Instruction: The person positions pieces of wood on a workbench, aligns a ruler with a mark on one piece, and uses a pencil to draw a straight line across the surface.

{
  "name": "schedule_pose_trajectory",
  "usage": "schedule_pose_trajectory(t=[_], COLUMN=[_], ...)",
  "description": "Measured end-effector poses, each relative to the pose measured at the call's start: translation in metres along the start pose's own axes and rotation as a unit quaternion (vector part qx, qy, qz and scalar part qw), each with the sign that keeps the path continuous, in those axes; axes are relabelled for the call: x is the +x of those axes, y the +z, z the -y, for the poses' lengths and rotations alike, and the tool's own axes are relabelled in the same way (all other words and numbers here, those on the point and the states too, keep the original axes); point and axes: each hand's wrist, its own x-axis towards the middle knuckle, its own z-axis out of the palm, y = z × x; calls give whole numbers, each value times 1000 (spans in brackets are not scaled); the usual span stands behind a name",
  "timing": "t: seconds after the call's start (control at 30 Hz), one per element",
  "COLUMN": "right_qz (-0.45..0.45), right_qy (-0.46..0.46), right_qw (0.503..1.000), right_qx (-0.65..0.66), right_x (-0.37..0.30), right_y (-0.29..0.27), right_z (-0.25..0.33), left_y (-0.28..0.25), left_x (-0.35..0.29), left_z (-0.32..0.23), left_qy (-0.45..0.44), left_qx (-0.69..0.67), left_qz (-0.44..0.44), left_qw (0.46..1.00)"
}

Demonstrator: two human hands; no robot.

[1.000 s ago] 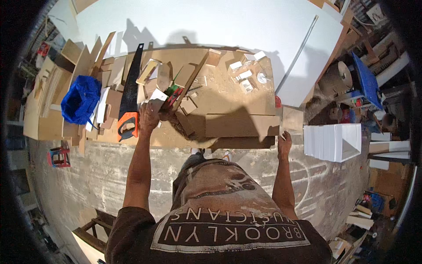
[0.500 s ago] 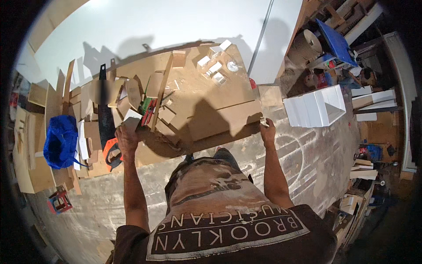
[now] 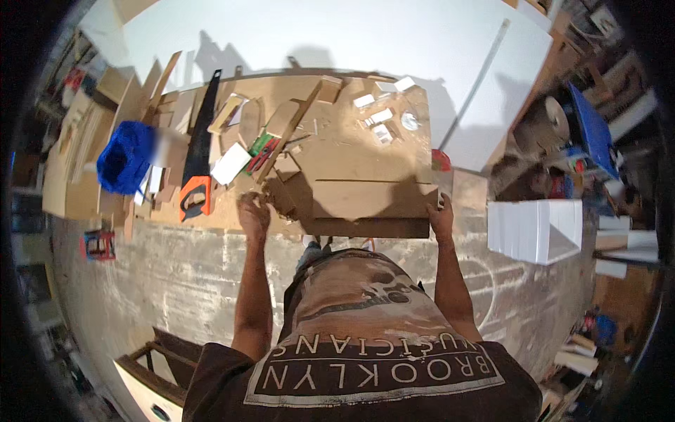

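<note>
Wooden worktop (image 3: 351, 151), scrap-strewn, above scuffed concrete floor (image 3: 176, 281); left fingers (image 3: 247, 203), right fingers (image 3: 447, 205) both half-curled, contents unclear.

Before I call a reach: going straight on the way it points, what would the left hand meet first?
Probably the near end of the long wooden strip, with the red-and-green item close beside it. How high the left hand is above the worktop is unclear; it might pass over.

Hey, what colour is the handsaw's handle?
The handsaw's handle is orange and black, best seen in the head view.
</note>
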Motion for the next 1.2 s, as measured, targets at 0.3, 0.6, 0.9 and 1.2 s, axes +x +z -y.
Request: schedule_pose_trajectory(t=[0.3,0.6,0.9,1.2], right_qz=[156,79,16,16], right_qy=[66,106,157,143], right_qw=[970,982,978,983], right_qx=[177,138,140,113], right_x=[10,7,-15,-6], right_y=[-10,-16,-14,-1], right_z=[5,-5,-8,-6], left_y=[-11,18,42,50], left_x=[-29,120,167,183], left_z=[-30,-17,-36,-14], left_qy=[-177,-24,-46,-92], left_qx=[-65,56,117,149], left_qz=[39,89,212,195], left_qw=[981,994,969,965])
